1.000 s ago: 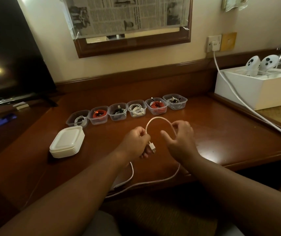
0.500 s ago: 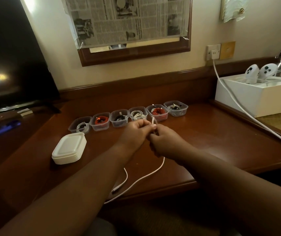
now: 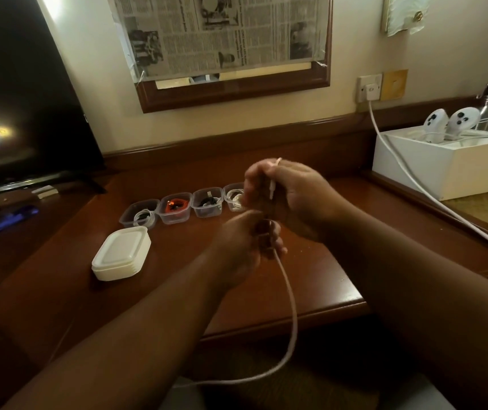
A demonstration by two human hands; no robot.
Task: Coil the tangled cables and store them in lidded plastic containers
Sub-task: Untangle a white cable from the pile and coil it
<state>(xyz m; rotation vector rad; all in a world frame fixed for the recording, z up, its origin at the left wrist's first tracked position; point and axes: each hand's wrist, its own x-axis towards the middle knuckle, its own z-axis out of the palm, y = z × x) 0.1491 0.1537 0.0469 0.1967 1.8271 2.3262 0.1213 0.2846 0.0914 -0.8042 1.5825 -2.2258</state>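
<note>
Both hands are raised above the wooden desk [image 3: 311, 279], close together and one above the other. The right hand [image 3: 293, 196] is uppermost, its fingers curled round the upper stretch of a white cable [image 3: 291, 306] — a short bit of the cable pokes out above the knuckles. Just below, the left hand [image 3: 245, 247] grips the same cable, which drops from it in a long curve past the desk's front edge and bends away to the left near the person's lap. Behind the hands stands a row of small clear plastic containers [image 3: 174, 208], lids off, each holding a coiled cable: white, orange, black and white again, the last partly hidden by the right hand. A stack of white lids [image 3: 121, 253] lies on the desk near the leftmost container. At the right sits a white box [image 3: 444, 167] with two white controllers [image 3: 450, 122] in it.
</note>
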